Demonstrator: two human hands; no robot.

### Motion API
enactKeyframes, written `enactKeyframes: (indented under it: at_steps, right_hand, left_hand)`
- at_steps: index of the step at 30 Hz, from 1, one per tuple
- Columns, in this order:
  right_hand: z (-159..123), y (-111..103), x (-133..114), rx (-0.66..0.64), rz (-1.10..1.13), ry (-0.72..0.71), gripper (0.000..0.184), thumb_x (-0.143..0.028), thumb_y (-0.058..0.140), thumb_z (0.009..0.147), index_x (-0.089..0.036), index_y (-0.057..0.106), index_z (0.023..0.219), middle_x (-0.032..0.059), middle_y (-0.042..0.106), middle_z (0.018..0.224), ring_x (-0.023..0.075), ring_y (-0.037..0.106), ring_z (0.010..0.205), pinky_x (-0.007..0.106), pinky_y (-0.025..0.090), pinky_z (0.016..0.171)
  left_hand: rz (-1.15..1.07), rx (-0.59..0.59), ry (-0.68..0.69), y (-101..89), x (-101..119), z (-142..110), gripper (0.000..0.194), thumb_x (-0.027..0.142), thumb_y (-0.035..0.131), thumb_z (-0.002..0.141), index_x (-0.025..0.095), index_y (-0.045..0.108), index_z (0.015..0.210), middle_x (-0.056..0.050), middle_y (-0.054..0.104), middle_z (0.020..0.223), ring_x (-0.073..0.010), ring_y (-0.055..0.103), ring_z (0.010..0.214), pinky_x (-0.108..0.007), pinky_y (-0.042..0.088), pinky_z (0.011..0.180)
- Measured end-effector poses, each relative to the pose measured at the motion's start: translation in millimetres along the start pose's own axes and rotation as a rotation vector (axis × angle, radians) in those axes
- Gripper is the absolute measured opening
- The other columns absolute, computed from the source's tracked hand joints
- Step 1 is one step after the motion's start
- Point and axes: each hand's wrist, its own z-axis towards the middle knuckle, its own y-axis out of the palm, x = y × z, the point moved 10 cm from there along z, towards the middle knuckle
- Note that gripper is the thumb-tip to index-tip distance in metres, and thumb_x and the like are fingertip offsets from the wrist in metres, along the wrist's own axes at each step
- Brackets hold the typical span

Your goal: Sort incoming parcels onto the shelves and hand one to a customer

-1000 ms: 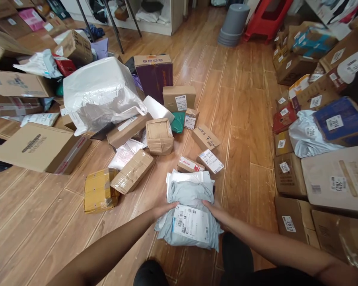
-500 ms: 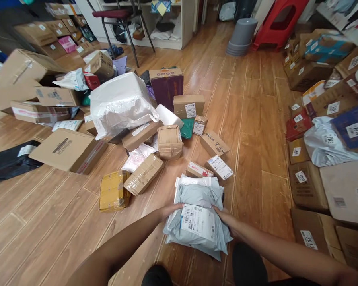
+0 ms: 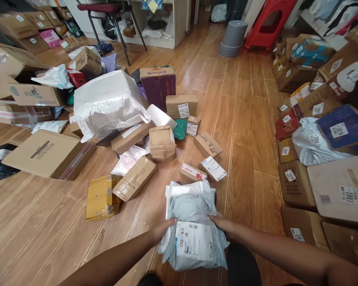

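A grey plastic mailer bag (image 3: 191, 206) with a white shipping label is held between my two hands, low in front of me. It lies on top of a white padded mailer (image 3: 170, 190), whose edge shows at the far and left sides. My left hand (image 3: 164, 229) grips the stack at its left edge, thumb on top and fingers hidden underneath. My right hand (image 3: 222, 223) grips the opposite edge in the same way. Just beyond the stack lie a small box with red print (image 3: 193, 171) and a small white-labelled box (image 3: 214, 168).
Loose parcels cover the floor ahead and left, among them a large white-wrapped parcel (image 3: 110, 101), a yellow-taped box (image 3: 101, 197) and a flat carton (image 3: 49, 154). Numbered boxes (image 3: 296, 184) line the right side. Grey buckets (image 3: 233, 39) and a red stool (image 3: 270, 26) stand farther back.
Both hands and the held mailers have come slightly closer to me and a little left in view. The camera view has turned slightly right. My grip looks the same.
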Motion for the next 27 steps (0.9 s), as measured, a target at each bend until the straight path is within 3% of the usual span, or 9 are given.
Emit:
enactKeyframes:
  at_steps: [4,6,8,11,14,19,23,25,27]
  right_hand:
    - [24,18,-34,-0.154,-0.122,-0.160,0.097,-0.078,0.076,0.055,-0.023,0.057,0.133,0.0126,0.061,0.136,0.0372,0.052,0.131,0.056,0.035,0.113]
    - [33,20,-39,-0.156,-0.137,-0.168,0.091,-0.074,0.076,0.060,-0.024,0.056,0.134,0.0105,0.064,0.133,0.0361,0.054,0.129,0.055,0.036,0.113]
    - [40,21,-34,-0.138,-0.139,-0.141,0.090,-0.073,0.078,0.057,-0.024,0.057,0.129,0.0104,0.066,0.129,0.0364,0.056,0.126,0.056,0.038,0.111]
    - [42,22,-27,-0.142,-0.171,-0.111,0.088,-0.069,0.080,0.057,-0.018,0.057,0.124,0.0147,0.067,0.123,0.0375,0.060,0.119,0.058,0.041,0.106]
    - [31,12,-58,-0.057,-0.313,-0.220,0.090,-0.061,0.081,0.061,-0.018,0.048,0.133,0.0174,0.060,0.132,0.0375,0.055,0.125,0.059,0.041,0.107]
    - [25,-2,-231,0.472,-0.792,-0.732,0.077,-0.037,0.068,0.082,-0.025,0.030,0.148,0.0145,0.042,0.146,0.0309,0.041,0.137,0.054,0.033,0.115]
    - [140,41,-330,0.464,-1.163,-0.841,0.065,-0.030,0.063,0.084,-0.013,0.040,0.143,0.0201,0.048,0.140,0.0333,0.041,0.132,0.051,0.036,0.112]
    - [213,38,-349,0.565,-1.268,-0.675,0.075,-0.023,0.066,0.081,-0.010,0.034,0.147,0.0238,0.036,0.151,0.0372,0.039,0.131,0.055,0.038,0.106]
    - [265,36,-356,0.587,-1.309,-0.579,0.051,-0.014,0.052,0.088,-0.013,0.048,0.139,0.0217,0.047,0.143,0.0333,0.046,0.121,0.052,0.044,0.097]
  left_hand:
    - [0.253,0.197,0.295,-20.7,32,-25,0.090,0.063,0.077,0.061,0.008,0.056,0.128,-0.022,0.064,0.128,-0.0400,0.053,0.129,-0.054,0.034,0.116]
    - [0.566,0.477,0.535,-29.1,79,-61,0.103,0.050,0.084,0.057,0.011,0.043,0.142,-0.022,0.050,0.144,-0.0412,0.038,0.140,-0.059,0.022,0.120]
    - [0.948,0.626,0.783,-4.7,126,-101,0.099,0.031,0.081,0.064,0.018,0.033,0.150,-0.019,0.036,0.155,-0.0396,0.023,0.148,-0.063,0.012,0.121]
    - [1.430,0.173,0.970,77.2,142,-121,0.076,0.011,0.060,0.074,0.039,0.046,0.143,-0.003,0.031,0.160,-0.0359,0.013,0.152,-0.067,0.007,0.120]
    - [1.543,-0.060,0.887,109.5,136,-121,0.060,0.021,0.065,0.073,0.045,0.060,0.128,0.006,0.028,0.162,-0.0450,0.005,0.151,-0.079,-0.003,0.111]
    - [1.426,-0.207,0.796,100.5,115,-95,0.070,0.059,0.069,0.076,0.045,0.048,0.141,-0.003,0.026,0.163,-0.0522,-0.001,0.148,-0.085,-0.003,0.103]
    - [1.148,-0.060,0.716,63.7,96,-68,0.080,0.059,0.075,0.069,0.030,0.054,0.141,-0.015,0.033,0.159,-0.0461,0.014,0.149,-0.069,0.007,0.118]
    - [1.038,0.185,0.651,37.6,88,-58,0.097,0.061,0.082,0.057,0.021,0.054,0.141,-0.021,0.030,0.159,-0.0471,0.014,0.149,-0.065,0.004,0.120]
    - [0.980,0.493,0.567,9.9,78,-59,0.124,0.060,0.088,0.043,0.020,0.040,0.150,-0.021,0.019,0.163,-0.0477,0.004,0.150,-0.064,0.001,0.121]
